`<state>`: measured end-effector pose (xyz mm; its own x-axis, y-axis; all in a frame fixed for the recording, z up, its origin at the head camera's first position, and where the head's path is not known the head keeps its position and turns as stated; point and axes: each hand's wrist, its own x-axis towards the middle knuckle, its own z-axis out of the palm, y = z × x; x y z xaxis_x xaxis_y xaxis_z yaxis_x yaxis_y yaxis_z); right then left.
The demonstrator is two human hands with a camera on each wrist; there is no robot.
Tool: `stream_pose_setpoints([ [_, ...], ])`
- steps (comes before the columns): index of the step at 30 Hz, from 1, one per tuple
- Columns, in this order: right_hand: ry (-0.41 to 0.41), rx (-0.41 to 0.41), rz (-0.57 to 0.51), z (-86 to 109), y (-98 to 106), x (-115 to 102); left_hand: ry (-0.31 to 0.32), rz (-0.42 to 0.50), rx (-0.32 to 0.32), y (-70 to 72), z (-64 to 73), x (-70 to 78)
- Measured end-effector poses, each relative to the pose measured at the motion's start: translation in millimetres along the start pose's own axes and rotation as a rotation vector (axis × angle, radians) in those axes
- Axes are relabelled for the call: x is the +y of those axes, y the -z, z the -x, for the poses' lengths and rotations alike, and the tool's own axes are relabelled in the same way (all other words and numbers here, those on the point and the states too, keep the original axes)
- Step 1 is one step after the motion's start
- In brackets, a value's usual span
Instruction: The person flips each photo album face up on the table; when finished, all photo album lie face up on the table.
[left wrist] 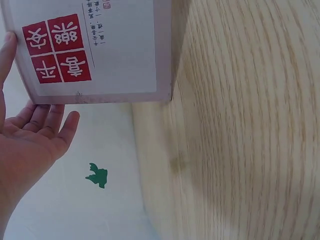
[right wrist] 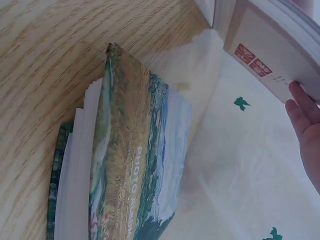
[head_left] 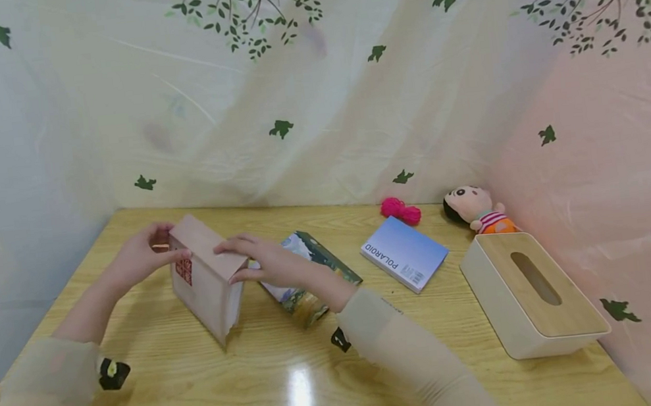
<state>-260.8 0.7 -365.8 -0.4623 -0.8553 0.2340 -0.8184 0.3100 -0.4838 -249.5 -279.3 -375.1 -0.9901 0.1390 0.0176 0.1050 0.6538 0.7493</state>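
A pale pink album (head_left: pixel 203 242) stands upright on the table at the left, its spine facing up. Red blocks with white characters mark its cover (left wrist: pixel 120 65). My left hand (head_left: pixel 137 259) grips its left end, thumb on the cover and fingers behind. At the spine's right end, my right hand (head_left: pixel 272 261) holds the album, its fingers reaching over the far side in the right wrist view. Beside it, partly behind my right forearm, a photo album (right wrist: pixel 135 150) with a painted landscape cover stands with its pages slightly spread.
Right of the hands, a blue and white Polaroid box (head_left: pixel 405 253) lies flat. Behind it is a bundle of pink yarn (head_left: pixel 400 210). A plush doll (head_left: pixel 475 207) and a white tissue box (head_left: pixel 494 304) with a wooden lid stand at the right. Leaf-patterned curtains (head_left: pixel 225 154) enclose the table.
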Motion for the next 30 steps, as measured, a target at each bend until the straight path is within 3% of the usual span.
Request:
stream_pose_setpoints([
  [7,0.026,0.028,0.002,1.4,2,-4,-0.034,0.035,0.027,1.8,4.4,1.8],
  [14,-0.012,-0.029,-0.091,-0.1,0,-11,-0.087,0.073,0.051,4.5,9.5,-6.5],
  [18,-0.005,-0.023,-0.139,0.3,-3,-15,-0.113,0.037,0.105,5.0,12.3,-11.6],
  [23,0.017,0.009,-0.12,0.4,-8,-21,-0.124,0.012,0.167,6.6,17.1,-17.3],
  [30,-0.014,0.024,-0.266,-1.6,-18,-23,-0.121,0.111,0.116,11.1,23.3,-20.0],
])
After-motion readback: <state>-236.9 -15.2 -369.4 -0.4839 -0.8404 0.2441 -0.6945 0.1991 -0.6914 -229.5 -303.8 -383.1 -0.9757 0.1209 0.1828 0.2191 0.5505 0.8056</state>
